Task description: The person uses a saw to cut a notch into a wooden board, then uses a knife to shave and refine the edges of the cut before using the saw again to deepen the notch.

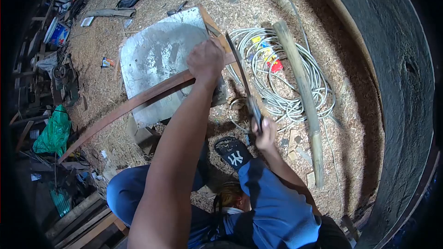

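Note:
A long reddish wooden strip (152, 93) lies across a worn metal-topped stool (154, 48), its far end hanging out to the lower left. My left hand (206, 60) is closed over the strip near its right end. My right hand (265, 133) is wrapped round the handle of a handsaw (249, 94). The saw's dark blade runs up and to the left, beside the strip's right end; whether its teeth touch the wood cannot be made out. A pale wooden piece (211, 20) shows at the stool's upper right edge.
A coiled pale cable (286, 106) lies on the shavings to the right, with a wooden pole (300, 78) across it. A large dark curved timber (392, 64) stands far right. Scrap wood and a green bag (53, 131) are at left. My sandalled foot (233, 153) is below.

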Motion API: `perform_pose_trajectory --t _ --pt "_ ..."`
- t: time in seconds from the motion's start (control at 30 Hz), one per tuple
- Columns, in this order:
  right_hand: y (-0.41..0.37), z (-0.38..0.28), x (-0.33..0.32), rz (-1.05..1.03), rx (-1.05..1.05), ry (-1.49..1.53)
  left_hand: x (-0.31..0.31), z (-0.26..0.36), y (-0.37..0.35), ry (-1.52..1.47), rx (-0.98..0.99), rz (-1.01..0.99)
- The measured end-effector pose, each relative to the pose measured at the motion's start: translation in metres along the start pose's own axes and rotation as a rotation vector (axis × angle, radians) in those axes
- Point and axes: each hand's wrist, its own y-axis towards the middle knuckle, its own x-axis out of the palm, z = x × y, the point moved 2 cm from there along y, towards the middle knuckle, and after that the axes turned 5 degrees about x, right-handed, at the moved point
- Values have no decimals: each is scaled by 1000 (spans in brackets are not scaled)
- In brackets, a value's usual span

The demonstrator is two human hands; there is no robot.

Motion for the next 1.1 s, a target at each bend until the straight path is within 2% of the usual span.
perform_pose_trajectory --t 0.07,0.13,0.17,0.27,0.37,0.47,0.5,0.53,0.57,0.6,0.63,0.73,0.8,0.87,0.93,1.03,1.07,1.1 --pt "-32 -9 -13 -6 69 -76 7 -2 1 34 -50 -56" --pt "-41 -15 -14 43 86 98 8 -1 2 47 -40 -52" --pt "-39 -14 -15 11 77 53 8 -1 0 60 -26 -56" --pt "4 -6 -2 58 37 -14 7 0 -1 49 27 -9" --pt "53 -28 15 19 59 16 2 0 0 34 0 1" --pt "17 -25 9 27 130 -83 0 1 -1 26 -58 -47" --pt "-3 1 -4 -15 -8 -96 -1 2 0 24 -63 -40" --pt "-21 1 -11 -13 -37 -109 1 3 1 31 -79 -60" --pt "-39 -14 -14 29 132 -121 2 3 2 41 -94 -83" --pt "-45 -15 -11 72 160 62 4 1 2 44 -97 -83" --pt "-46 -17 -14 49 142 30 6 0 2 49 -81 -55" --pt "-14 0 -10 40 -17 -58 7 2 -2 40 -14 0" --pt "33 -25 11 -28 65 10 5 0 -3 34 24 33" --pt "51 -27 19 -10 79 -47 6 -3 -3 14 38 55" --pt "36 -37 17 5 46 0 5 -2 -4 19 20 40" --pt "-29 -5 -10 1 -41 -16 8 -1 -1 28 -14 52" --pt "-45 -14 -20 -2 129 -55 10 -1 0 41 -24 58" --pt "-43 -20 -18 24 141 52 8 -1 1 43 -28 58"
